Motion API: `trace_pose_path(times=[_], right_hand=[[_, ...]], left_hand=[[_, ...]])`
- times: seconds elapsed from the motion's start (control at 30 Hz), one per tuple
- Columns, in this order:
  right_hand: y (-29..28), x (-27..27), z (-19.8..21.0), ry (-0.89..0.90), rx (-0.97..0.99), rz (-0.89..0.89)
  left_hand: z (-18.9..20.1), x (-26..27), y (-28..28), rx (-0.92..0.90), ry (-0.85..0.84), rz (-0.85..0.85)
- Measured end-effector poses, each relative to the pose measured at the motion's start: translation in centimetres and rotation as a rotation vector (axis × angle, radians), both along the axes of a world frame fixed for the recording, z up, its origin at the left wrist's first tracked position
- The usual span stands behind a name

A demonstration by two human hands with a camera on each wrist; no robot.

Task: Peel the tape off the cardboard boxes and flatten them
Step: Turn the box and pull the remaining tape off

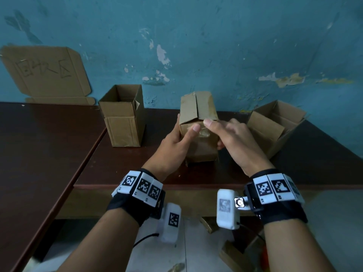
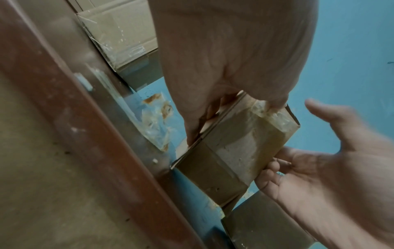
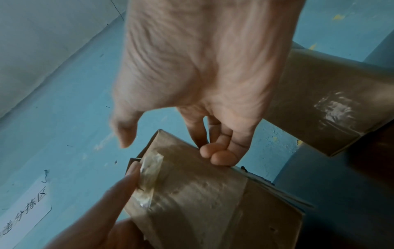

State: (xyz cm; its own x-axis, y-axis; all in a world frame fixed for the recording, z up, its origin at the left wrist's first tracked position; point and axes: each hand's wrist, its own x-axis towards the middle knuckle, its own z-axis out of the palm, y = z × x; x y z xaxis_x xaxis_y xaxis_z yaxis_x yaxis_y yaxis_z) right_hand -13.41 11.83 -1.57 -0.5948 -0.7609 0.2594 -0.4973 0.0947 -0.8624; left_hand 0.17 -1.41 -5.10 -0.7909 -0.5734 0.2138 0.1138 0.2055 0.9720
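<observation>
A person's left hand [image 1: 172,142] grips a small closed cardboard box [image 1: 198,122] above the near edge of a dark brown table [image 1: 59,154], thumb laid along a crumpled strip of clear tape [image 1: 203,132] on the near face. The right hand [image 1: 231,140] cups the opposite side, lower fingers curled against the box edge, forefinger stretched over the top toward the tape. The top flaps are still folded shut and tape remains stuck, so this box appears neither stripped nor flattened. Behind it on the table, an open box [image 1: 122,118] stands upright at left and another open box [image 1: 275,124] lies tilted at right; both remain unflattened. Farthest back, a flat cardboard sheet [image 1: 45,71] with handwritten characters leans on the peeling blue wall [image 1: 216,46].
</observation>
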Motion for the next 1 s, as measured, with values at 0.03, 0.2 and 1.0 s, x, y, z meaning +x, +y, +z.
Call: trace_pose_path(times=[0.03,0.2,1.0], right_hand=[[0.0,-0.1,-0.1,0.020,0.005,-0.006],[-0.2,-0.6,-0.7,0.025,-0.009,-0.011],[-0.2,-0.7,-1.0,0.064,0.043,-0.022]], left_hand=[[-0.1,0.0,0.1,-0.012,0.005,0.002],[-0.2,-0.1,0.1,-0.034,0.010,-0.014],[0.8,0.5,0.3,0.105,0.001,-0.115]])
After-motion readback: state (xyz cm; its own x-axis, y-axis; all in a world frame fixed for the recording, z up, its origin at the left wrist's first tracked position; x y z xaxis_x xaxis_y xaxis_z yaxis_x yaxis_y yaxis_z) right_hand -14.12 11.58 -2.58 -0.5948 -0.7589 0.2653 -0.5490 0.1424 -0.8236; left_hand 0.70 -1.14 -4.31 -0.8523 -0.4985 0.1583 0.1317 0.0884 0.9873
